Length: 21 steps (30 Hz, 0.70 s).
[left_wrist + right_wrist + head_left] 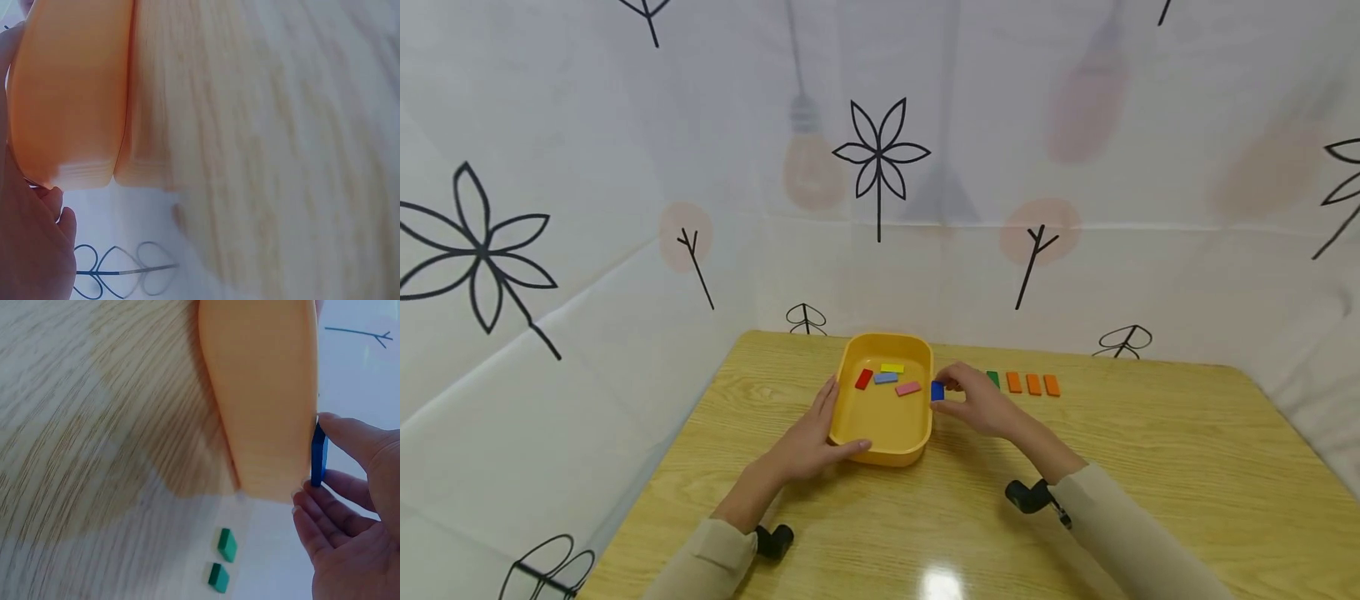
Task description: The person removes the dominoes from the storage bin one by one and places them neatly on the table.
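A yellow plastic tub (883, 457) stands on the wooden table. At its near left corner my left hand (808, 433) holds it, fingers along the left wall and thumb over the near rim. Between thumb and fingertips my right hand (981, 402) pinches a blue block (937, 392), flat like a domino. This block is right at the tub's right rim; in the right wrist view the blue block (319, 453) overlaps the rim edge. Inside the tub lie a red block (864, 379), a yellow block (892, 368), a light blue block (886, 378) and a pink block (907, 388).
Right of the tub, several orange blocks (1033, 384) stand in a row with a green block (993, 379), partly hidden by my right hand. Two green blocks (227, 545) show in the right wrist view. A patterned white curtain (880, 275) hangs behind the table (1150, 467).
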Each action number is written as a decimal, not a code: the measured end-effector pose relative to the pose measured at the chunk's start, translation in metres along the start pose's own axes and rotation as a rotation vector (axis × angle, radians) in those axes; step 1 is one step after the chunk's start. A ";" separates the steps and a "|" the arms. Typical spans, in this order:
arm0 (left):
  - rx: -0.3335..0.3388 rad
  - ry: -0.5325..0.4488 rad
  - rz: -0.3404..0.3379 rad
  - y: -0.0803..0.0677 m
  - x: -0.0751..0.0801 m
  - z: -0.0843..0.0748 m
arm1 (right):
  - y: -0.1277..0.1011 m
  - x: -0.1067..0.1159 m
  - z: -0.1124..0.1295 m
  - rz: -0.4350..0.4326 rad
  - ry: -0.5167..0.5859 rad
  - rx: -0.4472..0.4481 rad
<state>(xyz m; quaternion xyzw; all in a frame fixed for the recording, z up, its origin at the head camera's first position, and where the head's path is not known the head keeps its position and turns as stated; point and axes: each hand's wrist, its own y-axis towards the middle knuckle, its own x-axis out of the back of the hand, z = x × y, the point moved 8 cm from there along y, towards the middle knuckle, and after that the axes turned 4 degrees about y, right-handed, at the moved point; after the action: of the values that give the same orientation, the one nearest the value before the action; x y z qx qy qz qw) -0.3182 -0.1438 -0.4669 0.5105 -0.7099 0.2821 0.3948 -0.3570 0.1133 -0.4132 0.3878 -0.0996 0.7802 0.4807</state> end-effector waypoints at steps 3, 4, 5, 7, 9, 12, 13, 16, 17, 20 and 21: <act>0.004 0.007 0.001 0.000 -0.001 0.000 | -0.002 0.003 -0.009 -0.017 -0.011 -0.002; 0.001 0.007 -0.002 0.000 0.000 0.000 | -0.003 0.003 -0.012 -0.016 -0.016 -0.003; 0.000 0.007 -0.001 0.000 -0.001 0.000 | -0.003 0.003 -0.015 -0.016 -0.022 -0.006; -0.004 0.007 -0.005 0.000 0.000 -0.001 | -0.004 0.004 -0.021 -0.011 -0.027 -0.022; -0.006 0.004 -0.006 -0.001 0.000 -0.002 | -0.004 0.004 -0.029 -0.003 -0.031 -0.043; -0.007 0.008 -0.006 -0.001 0.000 -0.002 | -0.003 0.002 -0.039 0.011 -0.038 -0.068; -0.008 0.009 -0.008 -0.001 0.000 -0.001 | -0.002 0.001 -0.043 0.015 -0.044 -0.073; -0.003 0.016 -0.004 0.000 -0.001 0.000 | -0.002 -0.001 -0.050 0.034 -0.059 -0.076; -0.002 0.016 -0.003 0.000 -0.001 0.000 | -0.001 -0.002 -0.052 0.039 -0.062 -0.079; 0.002 0.014 0.001 0.000 -0.001 0.001 | -0.001 -0.003 -0.056 0.051 -0.061 -0.086; 0.003 0.013 0.001 0.000 -0.001 0.000 | 0.000 -0.003 -0.056 0.051 -0.061 -0.089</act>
<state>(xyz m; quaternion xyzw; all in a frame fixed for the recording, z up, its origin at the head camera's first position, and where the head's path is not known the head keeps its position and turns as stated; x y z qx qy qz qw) -0.3179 -0.1436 -0.4682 0.5088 -0.7072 0.2867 0.3986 -0.3844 0.1410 -0.4539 0.3870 -0.1587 0.7748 0.4741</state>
